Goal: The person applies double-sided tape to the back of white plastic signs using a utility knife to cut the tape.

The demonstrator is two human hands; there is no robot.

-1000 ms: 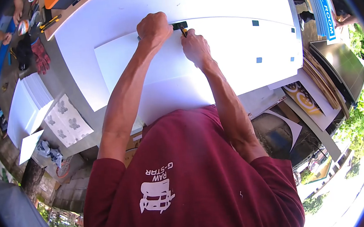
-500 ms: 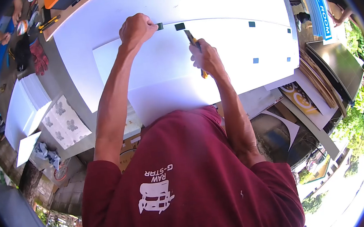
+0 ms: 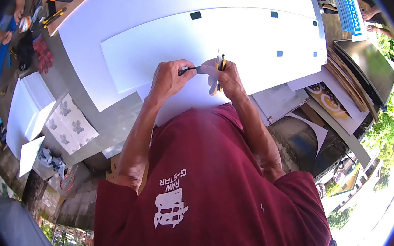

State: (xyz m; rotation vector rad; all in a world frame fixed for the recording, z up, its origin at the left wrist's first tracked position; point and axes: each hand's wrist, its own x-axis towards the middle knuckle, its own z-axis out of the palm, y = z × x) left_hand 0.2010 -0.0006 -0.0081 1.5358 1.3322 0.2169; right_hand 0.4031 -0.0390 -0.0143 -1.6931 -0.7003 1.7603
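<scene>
Close to my shirt, my left hand is closed on a short strip of black tape. My right hand is closed round a yellow-and-black utility knife, its tip pointing away from me. The right fingertips also meet the far end of the strip; whether they pinch it is hard to tell. Both hands are over the near edge of a long white panel. Several small dark squares are stuck on it, among them one dark square at the far edge and another on the right.
The panel lies on a larger white sheet. Red gloves, another utility knife and a stack of white sheets are at left. Blue lettered signs and wood strips stand at right. Other people's hands show at both sides.
My left hand has left the far edge and come toward me with the dark strip. My right hand has drawn nearer to it, still holding the knife.
</scene>
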